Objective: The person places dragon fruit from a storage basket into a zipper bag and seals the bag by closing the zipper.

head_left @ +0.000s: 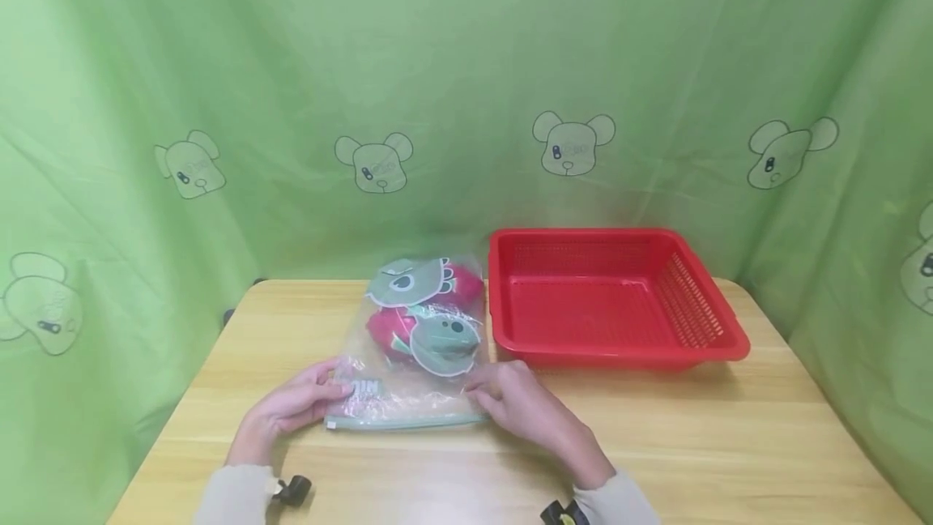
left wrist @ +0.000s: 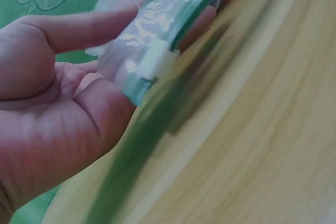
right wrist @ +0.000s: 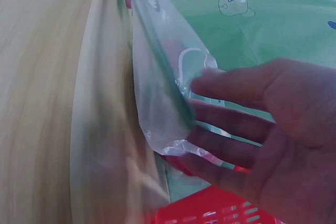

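The only lettering shows on the clear zip bag (head_left: 419,347): pale printed block characters near its sealed edge, beside the left hand (head_left: 295,403), too small and glare-washed to read. The green curtain (head_left: 219,63) carries cartoon bear prints, with no legible words or numbers.

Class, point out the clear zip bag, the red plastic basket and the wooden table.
Clear plastic zip bag (head_left: 419,330), head view: its middle, over the pink contents.
Red plastic mesh basket (head_left: 510,340), head view: its near-left rim.
Light wooden table (head_left: 729,436), head view: bare top right of the hands.
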Tool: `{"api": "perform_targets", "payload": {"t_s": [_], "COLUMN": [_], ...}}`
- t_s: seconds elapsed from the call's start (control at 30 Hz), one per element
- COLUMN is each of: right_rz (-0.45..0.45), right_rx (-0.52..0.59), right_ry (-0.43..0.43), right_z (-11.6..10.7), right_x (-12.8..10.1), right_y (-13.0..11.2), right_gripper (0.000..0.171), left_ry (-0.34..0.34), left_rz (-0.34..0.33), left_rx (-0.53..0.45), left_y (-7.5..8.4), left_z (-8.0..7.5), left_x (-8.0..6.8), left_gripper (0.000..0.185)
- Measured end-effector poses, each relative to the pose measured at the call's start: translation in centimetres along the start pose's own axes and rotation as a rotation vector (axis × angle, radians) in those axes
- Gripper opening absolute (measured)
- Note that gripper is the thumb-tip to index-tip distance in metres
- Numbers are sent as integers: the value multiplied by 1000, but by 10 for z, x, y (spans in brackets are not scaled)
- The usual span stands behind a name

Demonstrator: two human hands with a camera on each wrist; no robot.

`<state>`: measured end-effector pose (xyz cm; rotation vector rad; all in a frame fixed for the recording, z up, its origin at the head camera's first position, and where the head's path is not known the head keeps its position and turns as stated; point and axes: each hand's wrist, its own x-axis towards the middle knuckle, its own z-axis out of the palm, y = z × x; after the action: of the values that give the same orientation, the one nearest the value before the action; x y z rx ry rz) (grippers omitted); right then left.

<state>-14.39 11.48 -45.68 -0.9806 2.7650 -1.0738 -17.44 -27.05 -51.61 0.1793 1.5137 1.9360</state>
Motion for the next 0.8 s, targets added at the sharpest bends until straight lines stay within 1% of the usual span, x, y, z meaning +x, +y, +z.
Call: {"api": "perform_targets", "payload": {"t_s": [0.07, 0.13, 0.27, 0.33, 0.4, 0.5, 0.57, 0.63, 0.73, 0.8], "right_rz": [41, 64, 30, 17, 19, 57, 97, 141, 208, 260], "right_rx": [22, 53, 99, 170, 283, 454, 549, 621, 731, 834], "right_ry": [54, 101, 175, 178, 140, 17, -72, -144, -216, -250], "right_z": [2, 5, 14, 18, 23, 34, 45, 56, 73, 85], "right_x": [1, 2, 3, 3, 3, 4, 4, 3, 2, 0], "right_y": [-4, -9, -21, -29, -37, -48, -55, -60, -63, -66], "right_gripper": [13, 12, 11, 11, 12, 15, 18, 21, 26, 31], "left_ry": [-11, -48, -163, -203, -210, -206, -228, -268, -311, -315], "left_rz": [3, 11, 36, 43, 48, 59, 74, 96, 109, 107], "left_rx": [-22, -40, -69, -66, -50, -34, -34, -44, -59, -57], "left_y": [0, -2, -6, -7, -7, -7, -7, -7, -7, -9], "left_z": [-1, -3, -9, -12, -13, -15, -17, -20, -24, -24], "left_x": [1, 1, 0, -1, 0, -1, -3, -6, -8, -8], "left_gripper": [78, 76, 69, 65, 61, 59, 61, 64, 67, 67]}}
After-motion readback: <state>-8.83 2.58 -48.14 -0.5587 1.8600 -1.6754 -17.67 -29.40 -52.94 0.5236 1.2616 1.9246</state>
